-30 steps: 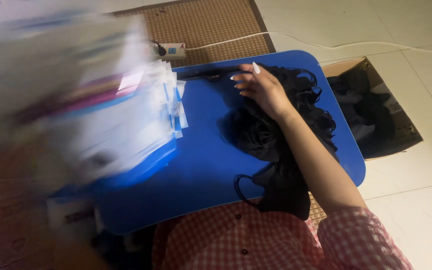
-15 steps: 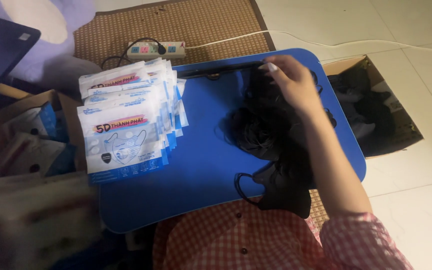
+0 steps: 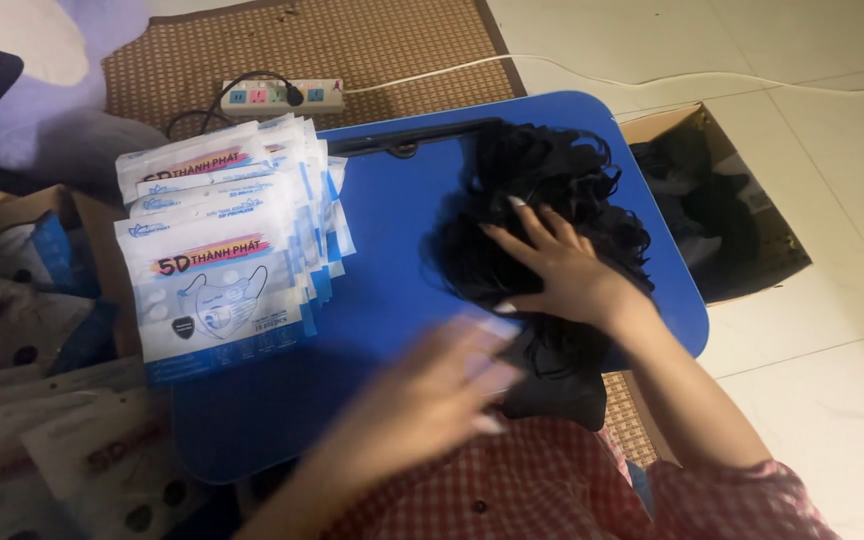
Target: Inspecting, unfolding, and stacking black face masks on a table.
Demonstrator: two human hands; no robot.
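A blue lap table (image 3: 392, 300) carries a fanned stack of white-and-blue mask packets (image 3: 217, 270) on its left side and a heap of black face masks (image 3: 542, 180) on its right. My right hand (image 3: 562, 270) lies flat on top of the black heap with its fingers spread. My left hand (image 3: 422, 400), blurred by motion, hovers over the table's near edge beside the lower end of the black heap. Its fingers are extended and nothing shows in them.
An open cardboard box (image 3: 752, 260) with more black masks sits on the tiled floor to the right. On the left, another box (image 3: 22, 290) and loose packets (image 3: 62, 450) crowd the floor. A power strip (image 3: 282, 96) lies on the woven mat (image 3: 372, 40) behind the table.
My right hand slid from the far top of the black heap down onto its middle. My left hand came in from the lower left, after setting the packets on the table.
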